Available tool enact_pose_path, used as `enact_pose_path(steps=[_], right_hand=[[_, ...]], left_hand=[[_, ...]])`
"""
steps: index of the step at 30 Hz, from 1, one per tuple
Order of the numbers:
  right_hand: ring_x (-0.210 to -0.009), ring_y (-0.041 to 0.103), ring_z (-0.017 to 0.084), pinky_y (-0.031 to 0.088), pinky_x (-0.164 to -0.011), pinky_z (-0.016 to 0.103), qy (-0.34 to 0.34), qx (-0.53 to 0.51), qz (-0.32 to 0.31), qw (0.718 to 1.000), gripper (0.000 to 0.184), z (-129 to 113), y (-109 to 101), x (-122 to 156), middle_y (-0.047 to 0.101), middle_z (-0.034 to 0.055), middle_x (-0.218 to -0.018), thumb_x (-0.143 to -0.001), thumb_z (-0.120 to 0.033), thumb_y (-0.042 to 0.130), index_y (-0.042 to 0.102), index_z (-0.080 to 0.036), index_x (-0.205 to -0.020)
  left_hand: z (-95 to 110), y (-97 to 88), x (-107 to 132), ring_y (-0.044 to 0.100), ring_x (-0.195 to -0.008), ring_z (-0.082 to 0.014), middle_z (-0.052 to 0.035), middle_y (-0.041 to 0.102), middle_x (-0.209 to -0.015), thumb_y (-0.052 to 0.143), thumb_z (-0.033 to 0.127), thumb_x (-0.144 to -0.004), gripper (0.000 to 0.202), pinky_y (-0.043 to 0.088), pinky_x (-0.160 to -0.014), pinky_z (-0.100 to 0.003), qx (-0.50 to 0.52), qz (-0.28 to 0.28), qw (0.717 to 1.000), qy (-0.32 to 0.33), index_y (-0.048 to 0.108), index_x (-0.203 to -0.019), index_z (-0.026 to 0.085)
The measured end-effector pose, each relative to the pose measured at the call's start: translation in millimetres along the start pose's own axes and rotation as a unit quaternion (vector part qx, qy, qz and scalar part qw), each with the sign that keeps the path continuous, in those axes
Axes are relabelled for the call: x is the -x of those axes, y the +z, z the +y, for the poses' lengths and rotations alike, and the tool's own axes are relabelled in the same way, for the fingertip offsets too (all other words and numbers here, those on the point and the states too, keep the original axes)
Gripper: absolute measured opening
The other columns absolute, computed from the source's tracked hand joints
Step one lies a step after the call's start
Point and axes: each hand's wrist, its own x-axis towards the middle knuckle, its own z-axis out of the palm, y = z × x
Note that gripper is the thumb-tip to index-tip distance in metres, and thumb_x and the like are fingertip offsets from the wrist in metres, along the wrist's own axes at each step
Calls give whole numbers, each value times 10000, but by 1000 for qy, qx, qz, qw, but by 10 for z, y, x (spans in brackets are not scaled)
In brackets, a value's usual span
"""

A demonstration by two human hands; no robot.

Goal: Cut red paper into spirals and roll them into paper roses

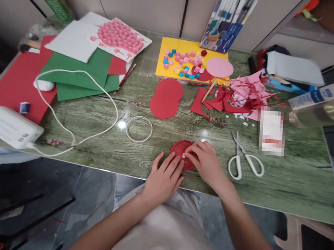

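A round red paper-cut with a scalloped edge lies at the table's front edge. My left hand rests flat on its lower left part with the fingers spread. From the right, my right hand reaches over it, thumb and index finger pinched at a small white piece on the red paper. Both hands cover much of the paper-cut. To the right lie white-handled scissors, blades slightly apart. A tape ring lies flat to the upper left of my hands, below overlapping red paper circles.
Red and pink paper scraps lie behind the scissors. A yellow sheet holds small coloured paper pieces. At left are green sheets, a white cable and a white power block. A clear bottle stands at right.
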Motion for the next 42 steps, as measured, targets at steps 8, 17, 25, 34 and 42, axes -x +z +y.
enact_pose_path(steps=[8,17,25,34,42], right_hand=[[-852,487,208,336,-740,335,-3,38,9,999,133,-59,-1,20,590,39,-867,-880,-278,502,591,-209,-810],[-828,484,209,319,-722,331,-23,56,23,998,136,-53,15,40,595,44,-866,-891,-262,476,582,-210,-823],[-857,492,209,302,-740,338,-10,54,13,998,128,-44,14,40,607,35,-875,-888,-279,490,584,-215,-828],[-844,496,202,294,-743,340,-10,69,31,997,136,-64,23,57,616,31,-852,-886,-285,492,598,-223,-827],[-852,493,215,279,-758,355,-13,100,36,994,135,-92,31,69,624,42,-856,-891,-283,485,597,-215,-857]], left_hand=[[2,13,2,396,-1247,-241,-86,549,-1263,409,336,-886,408,232,-1053,-497,-13,-3,1000,4,482,-1251,168],[23,-4,-10,411,-1234,-249,-106,562,-1239,421,333,-881,405,216,-1056,-507,-12,-6,1000,-2,494,-1243,168],[18,10,-6,404,-1241,-238,-69,555,-1259,411,348,-885,394,228,-1047,-521,-14,-2,1000,-2,486,-1235,185],[30,1,-12,427,-1221,-257,-116,570,-1226,440,329,-872,397,220,-1051,-528,-14,-1,1000,-2,507,-1230,172],[21,16,-2,412,-1233,-244,-88,561,-1249,417,344,-884,398,206,-1052,-527,-11,3,1000,0,494,-1234,170]])
